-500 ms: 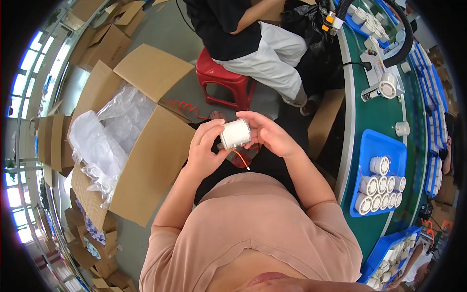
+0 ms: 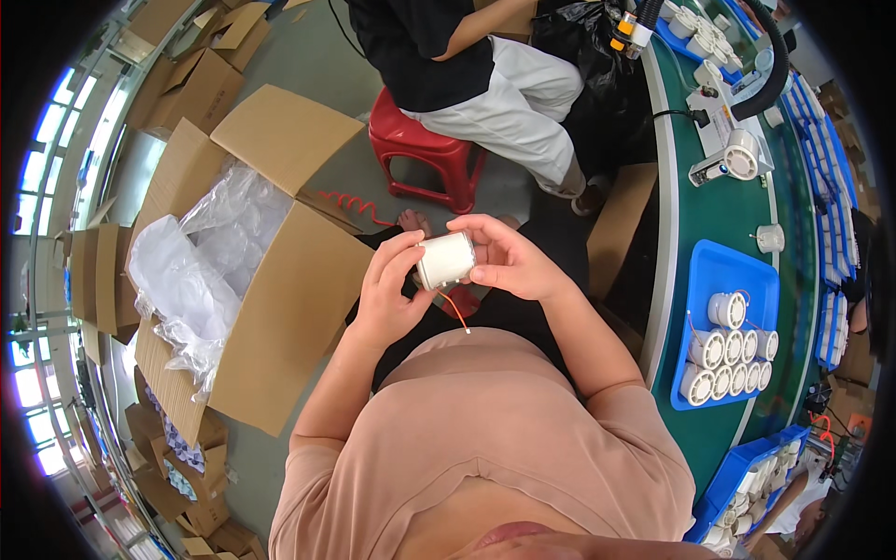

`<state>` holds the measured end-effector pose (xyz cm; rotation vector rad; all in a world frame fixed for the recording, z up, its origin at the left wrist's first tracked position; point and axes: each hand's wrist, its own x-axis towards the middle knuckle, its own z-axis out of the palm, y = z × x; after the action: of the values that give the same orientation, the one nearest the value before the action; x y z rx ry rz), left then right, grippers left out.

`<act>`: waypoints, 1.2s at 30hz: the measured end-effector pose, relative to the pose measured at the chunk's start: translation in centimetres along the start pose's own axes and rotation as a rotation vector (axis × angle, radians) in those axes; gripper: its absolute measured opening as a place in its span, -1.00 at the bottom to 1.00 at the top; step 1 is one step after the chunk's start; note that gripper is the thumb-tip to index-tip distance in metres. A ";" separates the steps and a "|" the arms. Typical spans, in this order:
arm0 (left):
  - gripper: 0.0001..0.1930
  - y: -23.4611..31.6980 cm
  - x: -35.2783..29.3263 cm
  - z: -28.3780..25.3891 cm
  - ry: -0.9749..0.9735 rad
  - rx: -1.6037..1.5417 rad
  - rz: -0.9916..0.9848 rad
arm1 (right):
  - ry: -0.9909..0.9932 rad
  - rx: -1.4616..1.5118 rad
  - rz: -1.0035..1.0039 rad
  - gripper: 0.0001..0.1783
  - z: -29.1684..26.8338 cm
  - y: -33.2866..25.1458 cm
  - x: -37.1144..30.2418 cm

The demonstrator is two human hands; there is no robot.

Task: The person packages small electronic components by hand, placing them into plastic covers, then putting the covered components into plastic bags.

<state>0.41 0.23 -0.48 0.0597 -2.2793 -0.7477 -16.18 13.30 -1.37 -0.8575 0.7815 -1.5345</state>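
A white cylindrical unit (image 2: 446, 260), perhaps a small fan or motor housing, is held level in front of my belly. From its underside hangs a short orange and yellow wire lead (image 2: 455, 309) with a small white plug. My left hand (image 2: 393, 281) grips the left end, fingers on top and thumb below. Around the right end curls my right hand (image 2: 509, 260), its thumb on the lower right edge and its fingers behind. The far side of the unit is hidden by my fingers.
An open carton (image 2: 289, 308) with clear plastic bags (image 2: 210, 271) stands at left. To the right, a green conveyor (image 2: 686, 215) carries a blue tray (image 2: 761, 271) of similar white units and a bench device (image 2: 737, 154). Ahead, a co-worker sits on a red stool (image 2: 420, 154).
My right thumb has come down onto the unit's right edge, and the right fingers have closed in around it. The unit has shifted slightly left.
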 end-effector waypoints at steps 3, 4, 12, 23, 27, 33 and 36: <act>-0.36 0.7 0.4 -0.3 -0.077 -0.143 -0.175 | -0.001 0.008 0.045 -0.41 0.0 0.0 0.0; -0.43 0.9 0.6 -0.2 -0.063 -0.370 -0.264 | -0.003 0.007 0.063 -0.43 0.1 0.2 -0.1; -0.28 -0.2 0.8 0.9 0.038 -1.305 -0.687 | -0.038 0.020 0.134 -0.47 2.4 1.9 0.0; -0.38 -0.2 -0.5 -0.5 0.128 -1.086 -0.977 | 0.026 0.085 0.277 -0.53 4.6 2.6 0.8; -0.40 -1.1 -0.5 -0.1 0.180 -1.161 -1.036 | 0.065 0.013 0.341 -0.55 4.6 1.6 1.4; -0.39 0.0 5.6 -0.5 0.407 -1.308 -0.805 | 0.058 -0.021 -0.095 -0.50 3.3 -3.9 4.1; -0.45 -1.1 5.4 -1.0 0.274 -1.420 -0.751 | 0.366 0.041 -0.583 -0.53 1.3 -11.5 1.9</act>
<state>-3.09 -2.54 2.84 0.3185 -0.9969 -2.3643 -21.03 12.80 9.30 -0.8245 0.7927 -2.2621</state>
